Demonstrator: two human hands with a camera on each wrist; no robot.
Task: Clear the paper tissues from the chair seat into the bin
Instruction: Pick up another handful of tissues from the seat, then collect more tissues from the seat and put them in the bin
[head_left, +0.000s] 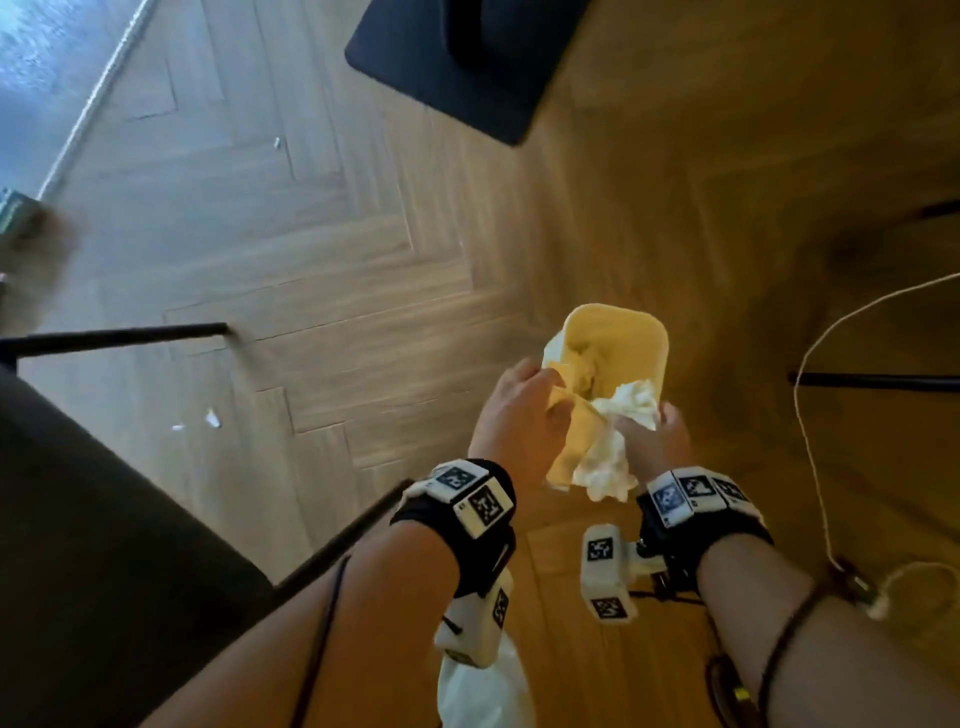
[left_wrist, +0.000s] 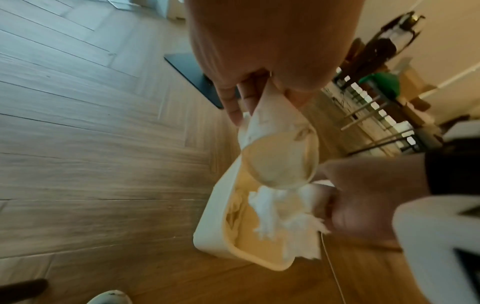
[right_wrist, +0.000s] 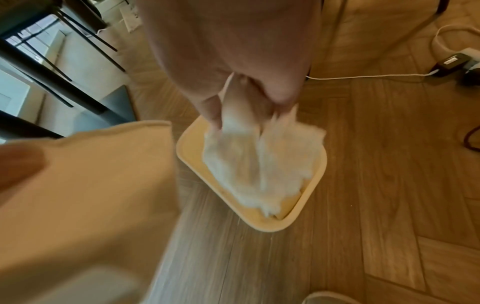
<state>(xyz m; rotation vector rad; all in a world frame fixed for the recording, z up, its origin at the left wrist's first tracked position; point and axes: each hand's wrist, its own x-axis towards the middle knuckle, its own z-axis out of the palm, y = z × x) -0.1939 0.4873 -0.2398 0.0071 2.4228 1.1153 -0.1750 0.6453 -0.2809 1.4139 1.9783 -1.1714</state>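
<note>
A cream-yellow bin (head_left: 652, 332) stands open on the wooden floor. My right hand (head_left: 655, 435) grips a crumpled wad of white tissues (head_left: 602, 462) at the bin's near edge. In the right wrist view my right hand (right_wrist: 246, 115) holds the tissues (right_wrist: 259, 164) over the bin (right_wrist: 267, 227). My left hand (head_left: 519, 410) pinches a cream cup-like piece (head_left: 566, 441) beside the bin. From the left wrist, that hand (left_wrist: 262, 102) holds the piece (left_wrist: 280, 160) tilted above the bin (left_wrist: 207, 222), with tissues (left_wrist: 267, 205) below it. The dark chair seat (head_left: 104, 519) is at the left.
Small white scraps (head_left: 210, 418) lie on the floor near a black chair leg (head_left: 119, 335). A black flat base (head_left: 457, 67) sits at the top. A white cable (head_left: 810, 415) runs along the right to a power adapter (right_wrist: 451, 61). A white bag (head_left: 483, 686) lies below my wrists.
</note>
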